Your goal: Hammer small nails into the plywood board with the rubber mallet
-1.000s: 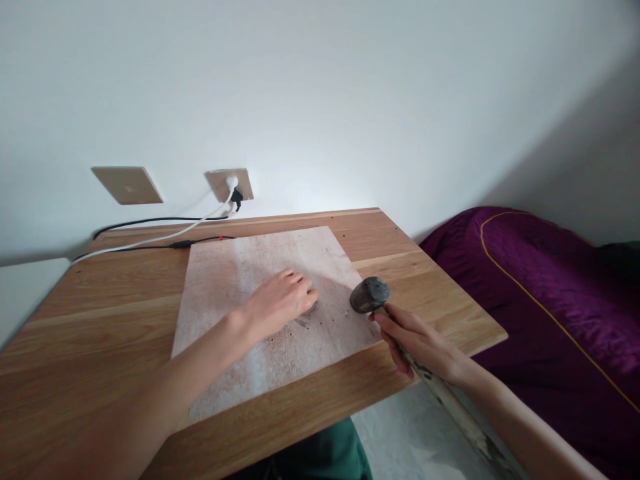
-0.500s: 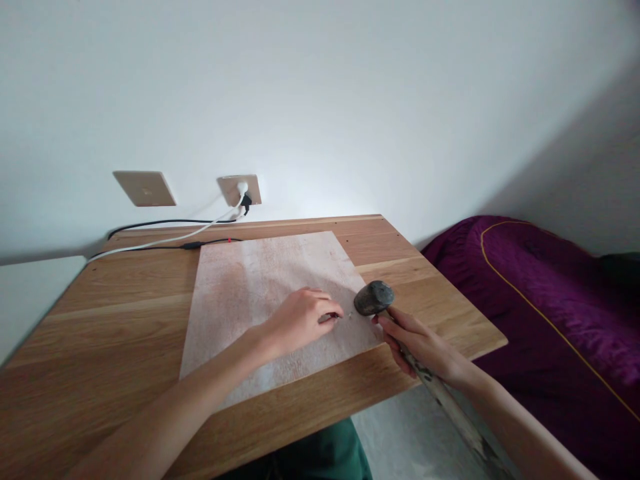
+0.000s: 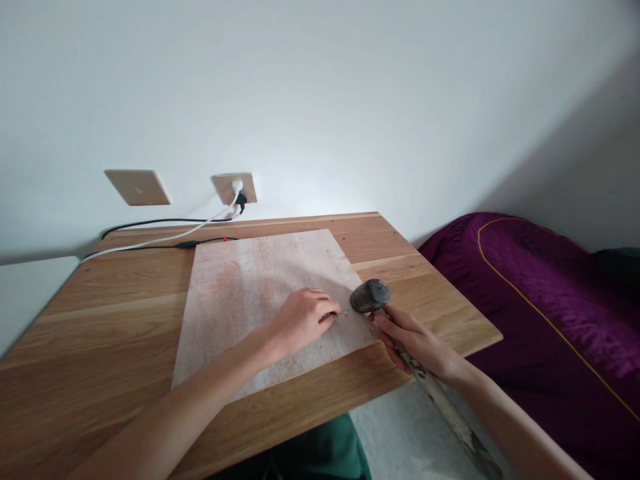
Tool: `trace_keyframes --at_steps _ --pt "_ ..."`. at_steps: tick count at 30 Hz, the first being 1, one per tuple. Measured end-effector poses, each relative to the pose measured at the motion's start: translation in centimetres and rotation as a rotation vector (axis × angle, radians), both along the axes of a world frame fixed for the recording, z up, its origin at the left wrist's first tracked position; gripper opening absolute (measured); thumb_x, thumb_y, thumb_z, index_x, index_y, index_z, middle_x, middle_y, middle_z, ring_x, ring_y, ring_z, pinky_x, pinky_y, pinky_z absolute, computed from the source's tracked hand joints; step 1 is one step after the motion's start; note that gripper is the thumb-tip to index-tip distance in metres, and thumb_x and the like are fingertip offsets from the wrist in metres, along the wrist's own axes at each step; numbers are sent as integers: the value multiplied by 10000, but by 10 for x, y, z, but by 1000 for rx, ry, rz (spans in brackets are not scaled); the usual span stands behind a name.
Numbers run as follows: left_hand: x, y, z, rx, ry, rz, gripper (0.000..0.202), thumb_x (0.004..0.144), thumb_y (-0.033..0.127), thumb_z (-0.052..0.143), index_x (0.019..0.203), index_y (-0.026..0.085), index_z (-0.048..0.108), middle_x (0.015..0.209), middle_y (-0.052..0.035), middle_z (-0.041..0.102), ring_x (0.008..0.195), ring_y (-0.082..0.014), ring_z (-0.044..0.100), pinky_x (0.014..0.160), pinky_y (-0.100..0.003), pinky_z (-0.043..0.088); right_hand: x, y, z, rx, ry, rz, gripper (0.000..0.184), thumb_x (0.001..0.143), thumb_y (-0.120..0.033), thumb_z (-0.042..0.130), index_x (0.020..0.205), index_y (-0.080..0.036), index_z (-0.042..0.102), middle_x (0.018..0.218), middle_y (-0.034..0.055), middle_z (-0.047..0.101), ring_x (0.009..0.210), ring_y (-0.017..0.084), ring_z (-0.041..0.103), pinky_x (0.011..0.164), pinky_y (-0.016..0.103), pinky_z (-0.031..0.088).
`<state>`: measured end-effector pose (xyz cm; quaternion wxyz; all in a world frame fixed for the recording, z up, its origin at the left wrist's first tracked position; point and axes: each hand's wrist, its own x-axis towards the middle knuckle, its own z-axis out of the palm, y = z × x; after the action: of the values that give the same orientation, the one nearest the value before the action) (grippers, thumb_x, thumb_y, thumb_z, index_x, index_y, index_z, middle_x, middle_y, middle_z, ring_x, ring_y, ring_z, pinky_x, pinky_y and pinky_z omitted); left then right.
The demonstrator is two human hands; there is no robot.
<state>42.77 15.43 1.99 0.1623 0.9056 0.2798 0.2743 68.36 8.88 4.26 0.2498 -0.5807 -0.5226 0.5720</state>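
My right hand (image 3: 413, 337) is wrapped round a hammer (image 3: 371, 295) just below its dark, rounded head. The worn wooden handle slants down to the lower right, past the table's edge. The head sits low over the right part of a flat pinkish-white board (image 3: 230, 280), and I cannot tell whether it touches. My left hand (image 3: 310, 313) rests over the board with thumb and fingers pinched together; whatever small thing may be between them is too hidden to name. Just right of the left fingertips, a tiny pale bit (image 3: 346, 313) lies on the board.
The board lies on a wooden table (image 3: 425, 287) against a white wall. White and black cables (image 3: 165, 239) run from a wall socket (image 3: 235, 188) along the table's back left. A white surface (image 3: 35, 293) adjoins on the left, and purple bedding (image 3: 540, 320) is at the right.
The whole view has shifted slightly to the left. Both hands and the hammer keep nearly the same places over the board, and both grips look the same.
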Motion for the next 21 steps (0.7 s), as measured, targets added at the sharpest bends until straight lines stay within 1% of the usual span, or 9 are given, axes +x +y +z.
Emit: trace_keyframes --at_steps 5,12,16,18,19,21 --pt "-1 -1 -1 -8 1 13 152 932 74 677 958 193 767 902 -26 786 869 -191 731 834 -328 559 -1 -1 2 6 -1 -2 575 867 -783 602 981 -237 466 624 -109 487 379 70 488 331 183 363" --pt "-2 -2 -6 34 25 -11 113 947 91 691 959 178 762 892 -26 771 874 -186 706 851 -329 540 -3 0 2 -2 -3 1 585 852 -789 609 1007 -242 471 593 -115 481 365 79 464 325 192 346" --pt "2 -2 -8 24 27 9 50 959 171 721 948 182 768 897 -36 753 900 -192 688 881 -342 529 -5 0 4 38 -57 -1 572 870 -787 578 986 -236 481 562 -117 463 348 70 420 324 188 304" --pt "4 -3 -8 6 26 16 66 956 154 715 936 187 769 902 -39 760 908 -197 695 887 -350 531 -8 -2 7 72 -71 -12 572 880 -795 554 971 -236 476 555 -123 440 338 64 402 320 185 280" --pt "5 -3 -9 -8 22 26 81 951 133 710 957 187 770 910 -41 768 910 -201 704 889 -355 536 -10 -3 9 88 -71 -14 570 887 -797 541 965 -236 474 557 -123 435 334 61 398 320 185 271" --pt "6 -5 -10 -51 1 71 180 934 102 705 1086 184 756 931 -49 788 909 -214 727 887 -368 550 -15 -8 16 114 -70 -7 566 903 -797 517 960 -235 479 559 -121 435 325 57 393 320 188 258"
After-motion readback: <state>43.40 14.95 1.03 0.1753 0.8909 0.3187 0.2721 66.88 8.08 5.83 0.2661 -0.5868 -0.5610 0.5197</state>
